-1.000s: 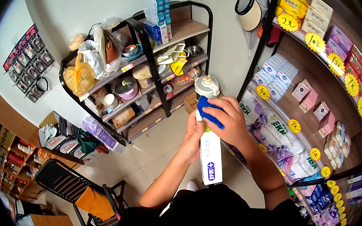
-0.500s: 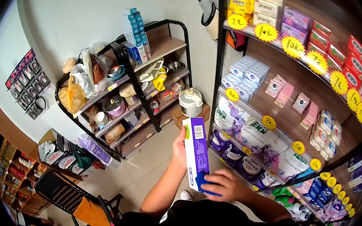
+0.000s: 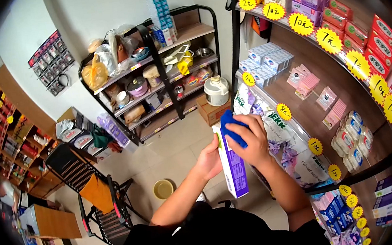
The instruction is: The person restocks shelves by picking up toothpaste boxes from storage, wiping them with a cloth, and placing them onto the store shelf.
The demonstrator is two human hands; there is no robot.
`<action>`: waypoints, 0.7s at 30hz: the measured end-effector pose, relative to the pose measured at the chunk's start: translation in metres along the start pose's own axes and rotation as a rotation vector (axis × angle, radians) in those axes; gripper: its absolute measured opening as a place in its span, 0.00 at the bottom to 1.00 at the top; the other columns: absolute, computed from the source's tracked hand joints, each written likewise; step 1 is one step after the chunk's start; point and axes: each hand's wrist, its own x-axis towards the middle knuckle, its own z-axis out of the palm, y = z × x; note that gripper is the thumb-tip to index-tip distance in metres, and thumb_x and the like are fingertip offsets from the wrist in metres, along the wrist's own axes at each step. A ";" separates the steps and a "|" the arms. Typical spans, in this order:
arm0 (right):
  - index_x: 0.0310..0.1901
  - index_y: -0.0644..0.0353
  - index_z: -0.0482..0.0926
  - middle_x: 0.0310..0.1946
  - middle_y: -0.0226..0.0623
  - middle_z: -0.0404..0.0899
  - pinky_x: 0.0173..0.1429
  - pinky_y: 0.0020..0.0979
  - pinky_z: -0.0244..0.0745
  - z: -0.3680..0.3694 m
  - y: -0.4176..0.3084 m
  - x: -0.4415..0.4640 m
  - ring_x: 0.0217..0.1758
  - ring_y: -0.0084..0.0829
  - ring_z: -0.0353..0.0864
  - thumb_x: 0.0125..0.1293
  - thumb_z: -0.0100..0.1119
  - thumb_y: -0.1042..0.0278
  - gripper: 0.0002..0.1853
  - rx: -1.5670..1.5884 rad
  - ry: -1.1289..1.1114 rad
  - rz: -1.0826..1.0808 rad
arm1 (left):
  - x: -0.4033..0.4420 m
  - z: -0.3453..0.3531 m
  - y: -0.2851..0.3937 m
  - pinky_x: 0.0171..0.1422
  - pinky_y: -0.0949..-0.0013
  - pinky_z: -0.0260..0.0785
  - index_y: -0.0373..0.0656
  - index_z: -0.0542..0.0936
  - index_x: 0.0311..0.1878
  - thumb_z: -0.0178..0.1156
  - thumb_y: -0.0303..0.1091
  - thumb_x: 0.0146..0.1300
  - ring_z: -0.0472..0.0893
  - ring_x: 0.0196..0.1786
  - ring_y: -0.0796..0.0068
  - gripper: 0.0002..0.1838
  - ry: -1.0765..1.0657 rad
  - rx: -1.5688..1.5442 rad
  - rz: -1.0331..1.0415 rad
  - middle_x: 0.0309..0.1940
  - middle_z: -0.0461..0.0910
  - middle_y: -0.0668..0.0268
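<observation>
My left hand (image 3: 210, 159) is closed on a long, narrow purple-and-white carton (image 3: 237, 173), gripping its left side and holding it upright and slightly tilted in front of my body. Bunched under the fingers of my right hand (image 3: 252, 138) is a blue cloth (image 3: 228, 119), pressed over the carton's upper end and right side. The cloth and fingers hide the carton's top. Printed text shows on its purple face, but it is too small to read.
Store shelves (image 3: 297, 94) with soap boxes, detergent bags and yellow price tags rise close on my right. Ahead are a low rack (image 3: 156, 102) and a rice cooker (image 3: 216, 91) on a cardboard box. A folding chair (image 3: 94, 193) and a bowl (image 3: 163, 189) stand left.
My right hand has moved the blue cloth from the carton's lower end up to its top. The carton has shifted right and down and tilted. The view has turned, bringing the floor bowl into sight.
</observation>
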 end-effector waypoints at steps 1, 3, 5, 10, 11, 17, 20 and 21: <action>0.47 0.56 0.86 0.51 0.39 0.80 0.56 0.42 0.75 0.002 0.000 0.003 0.51 0.44 0.78 0.55 0.74 0.69 0.16 0.013 -0.005 0.005 | -0.004 0.007 -0.003 0.73 0.53 0.66 0.50 0.68 0.72 0.46 0.63 0.77 0.76 0.67 0.65 0.32 0.068 0.084 0.050 0.65 0.76 0.66; 0.46 0.57 0.85 0.51 0.40 0.80 0.56 0.43 0.75 0.007 -0.001 0.003 0.51 0.45 0.78 0.56 0.73 0.69 0.16 0.034 -0.002 0.030 | -0.004 0.007 -0.009 0.69 0.56 0.71 0.50 0.69 0.71 0.43 0.64 0.77 0.78 0.64 0.67 0.33 0.210 0.212 0.134 0.62 0.78 0.65; 0.47 0.59 0.85 0.51 0.41 0.80 0.58 0.42 0.75 0.015 -0.012 0.000 0.53 0.45 0.79 0.58 0.73 0.70 0.15 0.105 -0.007 0.141 | -0.001 -0.007 -0.014 0.57 0.63 0.80 0.49 0.71 0.68 0.40 0.67 0.77 0.84 0.53 0.73 0.34 0.363 0.321 0.210 0.52 0.82 0.66; 0.49 0.62 0.85 0.52 0.42 0.80 0.61 0.38 0.75 0.042 -0.022 -0.006 0.56 0.42 0.80 0.63 0.69 0.70 0.13 0.220 -0.003 0.368 | -0.024 0.013 -0.013 0.49 0.67 0.80 0.46 0.75 0.64 0.45 0.65 0.76 0.84 0.44 0.76 0.32 0.320 0.223 0.237 0.46 0.84 0.66; 0.49 0.62 0.84 0.52 0.43 0.80 0.61 0.38 0.75 0.047 -0.022 -0.006 0.55 0.42 0.81 0.64 0.69 0.68 0.13 0.293 0.004 0.386 | -0.026 0.011 -0.013 0.49 0.66 0.80 0.45 0.75 0.63 0.47 0.64 0.76 0.84 0.43 0.76 0.31 0.377 0.299 0.224 0.46 0.84 0.66; 0.49 0.60 0.85 0.54 0.43 0.81 0.63 0.40 0.73 0.059 -0.058 -0.013 0.57 0.44 0.79 0.64 0.68 0.67 0.13 0.274 -0.165 0.237 | -0.071 0.003 0.011 0.53 0.63 0.80 0.47 0.78 0.59 0.50 0.62 0.75 0.86 0.48 0.69 0.28 0.379 0.087 0.128 0.48 0.85 0.64; 0.48 0.56 0.86 0.53 0.39 0.81 0.62 0.43 0.73 0.064 -0.096 -0.037 0.57 0.45 0.77 0.59 0.72 0.67 0.15 0.210 -0.240 0.087 | -0.095 -0.013 0.027 0.52 0.60 0.81 0.49 0.79 0.60 0.51 0.64 0.74 0.86 0.48 0.66 0.29 0.317 -0.017 0.168 0.49 0.85 0.61; 0.48 0.55 0.86 0.53 0.37 0.81 0.61 0.41 0.74 0.063 -0.112 -0.047 0.55 0.43 0.78 0.58 0.73 0.67 0.15 0.192 -0.258 0.034 | -0.106 -0.027 0.034 0.52 0.60 0.81 0.49 0.80 0.59 0.52 0.64 0.73 0.86 0.48 0.66 0.29 0.256 -0.056 0.125 0.49 0.86 0.61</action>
